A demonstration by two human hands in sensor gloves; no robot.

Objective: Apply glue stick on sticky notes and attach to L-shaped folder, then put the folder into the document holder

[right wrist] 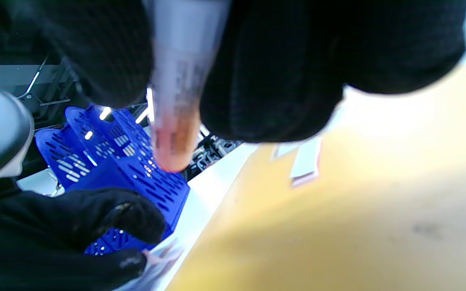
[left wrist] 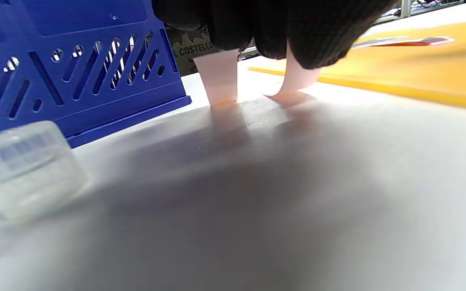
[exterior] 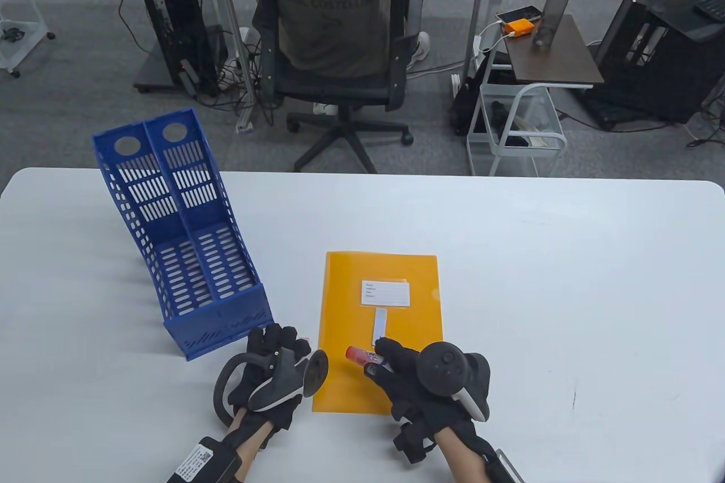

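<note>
An orange L-shaped folder [exterior: 351, 290] [left wrist: 419, 72] [right wrist: 338, 226] lies flat at the table's front middle, with a white label [exterior: 385, 293] and a pale sticky note strip [exterior: 380, 327] [right wrist: 306, 161] on it. My right hand [exterior: 391, 358] grips a glue stick [exterior: 358, 354] [right wrist: 180, 81], its red end pointing left over the folder's lower part. My left hand [exterior: 277, 338] [left wrist: 281, 32] is just left of the folder, fingertips down, pinching pink sticky notes [left wrist: 219, 76] [exterior: 305, 341] that reach the tabletop. The blue document holder [exterior: 187, 245] [left wrist: 75, 60] stands at the left.
A clear plastic cap [left wrist: 24, 169] lies on the table near the holder's front, seen only in the left wrist view. Beyond the table's far edge, a person sits in an office chair [exterior: 340, 52]. White tabletop [exterior: 566, 279] stretches right of the folder.
</note>
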